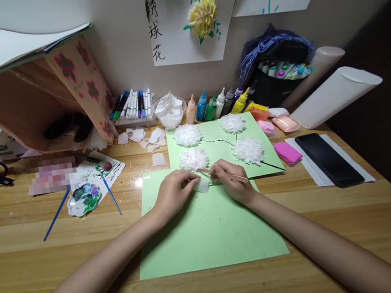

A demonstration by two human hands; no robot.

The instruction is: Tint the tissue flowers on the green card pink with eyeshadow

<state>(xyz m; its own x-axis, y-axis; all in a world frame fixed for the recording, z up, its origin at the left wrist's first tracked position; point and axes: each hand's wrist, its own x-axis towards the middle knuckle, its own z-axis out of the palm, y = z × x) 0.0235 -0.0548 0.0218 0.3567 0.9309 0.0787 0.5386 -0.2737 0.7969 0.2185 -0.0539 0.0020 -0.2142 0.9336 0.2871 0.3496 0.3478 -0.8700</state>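
My left hand (174, 190) pinches a small square of white tissue paper (202, 186) over a light green sheet (207, 232) lying on the wooden desk. My right hand (230, 180) is closed around a thin wooden stick (238, 177) whose tip meets the tissue. Just behind the hands, a second green sheet (218, 150) carries several fluffy white tissue flowers (188, 135) joined by drawn black stems.
Cut tissue squares (151, 140), a marker tray (132, 107), a bowl of tissue (169, 111) and glue bottles (218, 104) line the wall. A paint palette (84, 199) with blue brushes lies left. Pink clay (287, 152), a black phone (328, 159) and white rolls (336, 95) sit right.
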